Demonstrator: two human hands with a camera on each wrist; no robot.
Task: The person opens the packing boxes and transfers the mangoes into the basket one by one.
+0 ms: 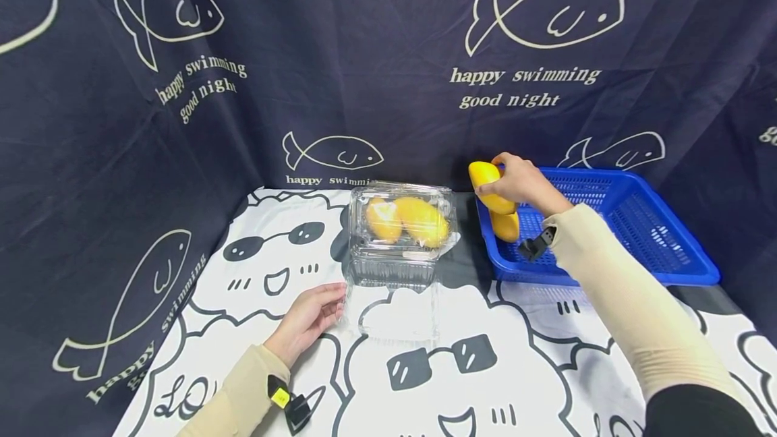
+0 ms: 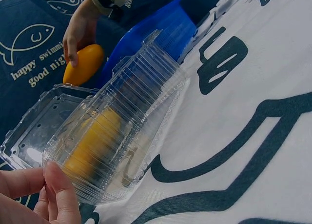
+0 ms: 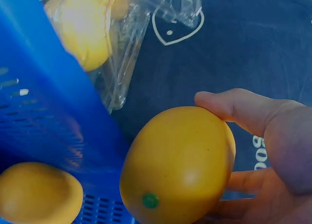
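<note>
My right hand [image 1: 525,184] grips a yellow mango [image 3: 180,165] at the left rim of the blue basket [image 1: 655,221]. A green spot marks one end of this fruit. Another mango [image 3: 39,194] lies inside the basket, just below the held one. To the left stands a clear plastic box [image 1: 394,274], with two mangoes [image 1: 421,221] in its back part. Its see-through front part extends toward me over the cloth. My left hand [image 1: 311,315] pinches the left edge of that front part between thumb and fingers, as the left wrist view shows [image 2: 53,185].
A white cloth [image 1: 516,329] with cartoon clouds covers the table. Behind it hangs a dark blue curtain [image 1: 413,120] with fish drawings, close to the back of the box and basket. The basket's raised rim stands between its inside and the box.
</note>
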